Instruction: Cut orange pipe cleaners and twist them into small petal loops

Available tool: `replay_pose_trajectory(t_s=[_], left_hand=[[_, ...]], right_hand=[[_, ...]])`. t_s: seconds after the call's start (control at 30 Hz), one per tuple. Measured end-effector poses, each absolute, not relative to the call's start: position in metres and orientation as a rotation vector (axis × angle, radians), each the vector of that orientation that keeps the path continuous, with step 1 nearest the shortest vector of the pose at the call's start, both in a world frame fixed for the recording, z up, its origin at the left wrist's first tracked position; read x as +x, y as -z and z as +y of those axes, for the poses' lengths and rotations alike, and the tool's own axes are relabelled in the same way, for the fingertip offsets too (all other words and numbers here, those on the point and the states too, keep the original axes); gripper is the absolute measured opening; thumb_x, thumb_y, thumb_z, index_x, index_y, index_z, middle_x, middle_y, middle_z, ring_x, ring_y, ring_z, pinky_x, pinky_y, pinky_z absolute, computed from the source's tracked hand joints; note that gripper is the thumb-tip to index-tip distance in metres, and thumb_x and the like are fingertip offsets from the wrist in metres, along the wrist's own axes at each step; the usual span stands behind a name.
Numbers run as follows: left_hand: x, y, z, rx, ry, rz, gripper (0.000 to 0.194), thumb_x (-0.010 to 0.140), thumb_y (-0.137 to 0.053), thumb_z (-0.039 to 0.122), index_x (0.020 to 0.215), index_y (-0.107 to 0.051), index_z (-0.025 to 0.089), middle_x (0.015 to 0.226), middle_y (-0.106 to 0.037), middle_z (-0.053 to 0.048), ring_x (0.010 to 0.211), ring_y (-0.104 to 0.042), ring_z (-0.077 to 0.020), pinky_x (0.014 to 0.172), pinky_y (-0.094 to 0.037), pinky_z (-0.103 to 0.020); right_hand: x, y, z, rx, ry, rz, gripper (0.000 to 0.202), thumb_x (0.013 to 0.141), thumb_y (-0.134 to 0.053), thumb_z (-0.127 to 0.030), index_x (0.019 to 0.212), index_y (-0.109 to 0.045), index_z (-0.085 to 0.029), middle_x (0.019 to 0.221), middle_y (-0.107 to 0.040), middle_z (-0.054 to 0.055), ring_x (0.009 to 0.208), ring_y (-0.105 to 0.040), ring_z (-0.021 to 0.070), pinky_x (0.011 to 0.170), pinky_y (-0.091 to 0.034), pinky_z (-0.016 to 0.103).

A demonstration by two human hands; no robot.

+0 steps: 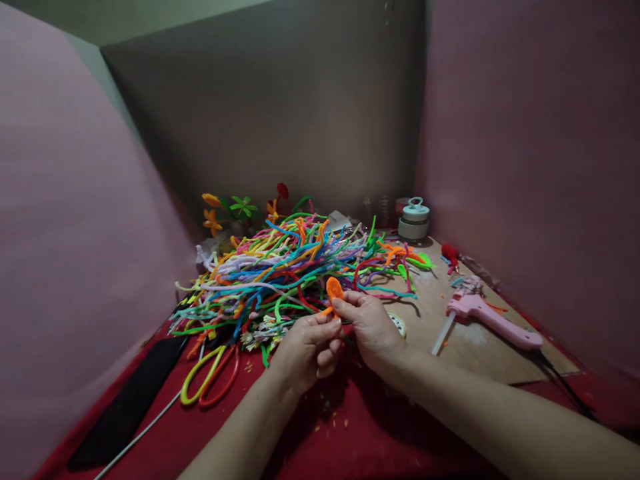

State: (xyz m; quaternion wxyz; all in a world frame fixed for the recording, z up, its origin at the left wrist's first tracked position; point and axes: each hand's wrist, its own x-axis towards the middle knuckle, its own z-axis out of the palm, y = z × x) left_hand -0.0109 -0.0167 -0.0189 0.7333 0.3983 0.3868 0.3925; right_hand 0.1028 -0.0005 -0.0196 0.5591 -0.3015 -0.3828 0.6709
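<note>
An orange pipe cleaner (335,289), bent into a rounded petal-like loop, stands upright between my two hands. My right hand (373,327) pinches it near the base of the loop. Lower down, the fingertips of my left hand (307,343) close on its orange tail. The two hands almost touch, and parts of the pipe cleaner are hidden by the fingers. Just behind them rises a big heap of multicoloured pipe cleaners (280,267).
Scissors with yellow and red handles (219,380) lie at left, near a black flat strip (130,403) and a thin white rod (143,430). At right, a pink glue gun (493,320) rests on a brown board (505,363). Pipe-cleaner flowers (243,205) and a lidded jar (414,220) stand behind.
</note>
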Motion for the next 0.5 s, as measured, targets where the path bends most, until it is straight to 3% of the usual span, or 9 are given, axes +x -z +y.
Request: replay_pose_trajectory(t_s=[0.1, 0.3, 0.5], left_hand=[[-0.014, 0.018, -0.016, 0.859, -0.785, 0.825, 0.02, 0.071, -0.062, 0.028, 0.065, -0.047, 0.016, 0.046, -0.047, 0.006, 0.027, -0.025, -0.0016, 0.027, -0.021, -0.015], [-0.019, 0.012, -0.015, 1.276, -0.922, 1.234, 0.026, 0.072, -0.062, 0.04, 0.075, -0.052, 0.016, 0.051, -0.051, 0.005, 0.033, -0.037, -0.004, 0.033, -0.024, -0.016], [-0.022, 0.003, -0.017, 1.517, -1.085, 1.322, 0.029, 0.076, -0.056, 0.039, 0.06, -0.049, 0.015, 0.048, -0.042, 0.006, 0.042, -0.035, -0.0052, 0.041, -0.026, -0.018]], right_hand=[[0.102, 0.021, 0.0, -0.741, -1.541, -0.955, 0.023, 0.068, -0.065, -0.036, 0.069, -0.056, -0.015, 0.058, -0.055, -0.003, 0.048, -0.049, 0.0075, 0.045, -0.038, 0.019], [0.104, 0.024, 0.006, -0.792, -1.538, -1.022, 0.024, 0.069, -0.064, -0.037, 0.069, -0.057, -0.014, 0.059, -0.054, -0.002, 0.05, -0.047, 0.0084, 0.047, -0.035, 0.021], [0.105, 0.023, 0.003, -0.822, -1.587, -1.012, 0.021, 0.066, -0.067, -0.033, 0.07, -0.061, -0.013, 0.058, -0.051, -0.004, 0.049, -0.04, 0.0061, 0.048, -0.029, 0.021]])
